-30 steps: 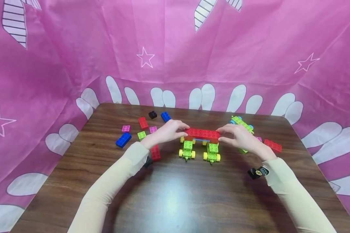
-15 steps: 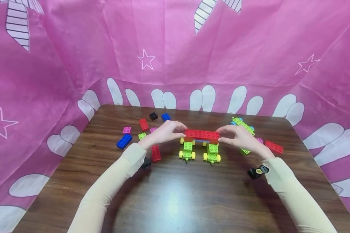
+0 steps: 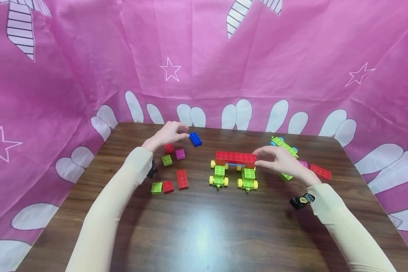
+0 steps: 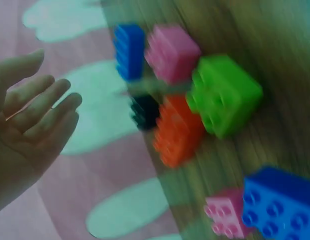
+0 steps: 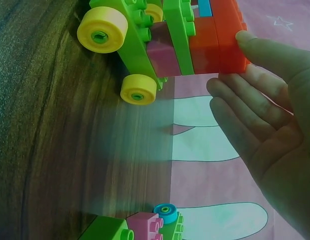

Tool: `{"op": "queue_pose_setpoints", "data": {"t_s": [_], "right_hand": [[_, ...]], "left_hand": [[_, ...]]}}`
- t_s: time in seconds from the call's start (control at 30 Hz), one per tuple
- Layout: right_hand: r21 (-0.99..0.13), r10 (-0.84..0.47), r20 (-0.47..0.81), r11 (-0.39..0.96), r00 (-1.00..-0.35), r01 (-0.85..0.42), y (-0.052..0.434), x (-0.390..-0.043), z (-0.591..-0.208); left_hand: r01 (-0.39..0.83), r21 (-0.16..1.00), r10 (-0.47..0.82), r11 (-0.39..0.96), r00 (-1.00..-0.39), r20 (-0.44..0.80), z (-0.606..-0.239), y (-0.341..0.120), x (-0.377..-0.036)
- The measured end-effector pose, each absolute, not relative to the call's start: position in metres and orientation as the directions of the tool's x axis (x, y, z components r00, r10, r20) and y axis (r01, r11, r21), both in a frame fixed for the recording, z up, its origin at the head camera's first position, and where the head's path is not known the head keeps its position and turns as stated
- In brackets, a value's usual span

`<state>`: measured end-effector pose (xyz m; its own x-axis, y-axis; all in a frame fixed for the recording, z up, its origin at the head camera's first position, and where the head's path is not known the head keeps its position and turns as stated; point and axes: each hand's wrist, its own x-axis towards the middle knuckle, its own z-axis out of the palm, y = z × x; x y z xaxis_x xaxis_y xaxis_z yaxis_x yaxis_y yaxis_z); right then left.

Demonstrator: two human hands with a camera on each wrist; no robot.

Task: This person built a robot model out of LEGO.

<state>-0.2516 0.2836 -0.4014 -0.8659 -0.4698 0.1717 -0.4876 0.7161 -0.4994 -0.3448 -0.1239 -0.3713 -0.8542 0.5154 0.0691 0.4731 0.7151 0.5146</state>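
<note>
My left hand (image 3: 170, 133) hovers over the back left of the table, fingers extended and holding nothing, beside a blue brick (image 3: 195, 139). In the left wrist view that hand (image 4: 37, 112) is apart from the bricks. With thumb and fingers, my right hand (image 3: 279, 160) holds the right end of a long red brick (image 3: 236, 156) that lies across the top of a brick structure. Below it stand lime green wheeled bases (image 3: 219, 176) with yellow wheels (image 5: 102, 30). The right wrist view shows a pink brick (image 5: 164, 50) between green pieces there.
Left of the structure lie a red brick (image 3: 182, 179), a green brick (image 3: 167, 160), a pink brick (image 3: 180, 153) and several others. A green wheeled base (image 3: 283, 145) with blue wheels and a red brick (image 3: 320, 172) lie at right. A pink curtain (image 3: 204, 56) hangs behind the table.
My left hand has left the red brick and moved left and back toward the blue brick. The right hand stays at the red brick's right end.
</note>
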Motion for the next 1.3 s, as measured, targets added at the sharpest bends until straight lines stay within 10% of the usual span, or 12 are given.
{"op": "queue_pose_setpoints", "data": {"t_s": [0.57,1.3], "right_hand": [[-0.491,-0.501,0.202,0.691,-0.841,-0.53,0.285,-0.251,-0.402],[-0.483,-0.512,0.192,0.694,-0.837,-0.534,0.285,-0.252,-0.398]], "left_hand": [[0.254,0.248,0.3,0.935,-0.939,-0.169,-0.41,-0.125,-0.391],[0.187,0.256,0.234,0.948,-0.957,-0.169,-0.411,-0.128,-0.399]]}}
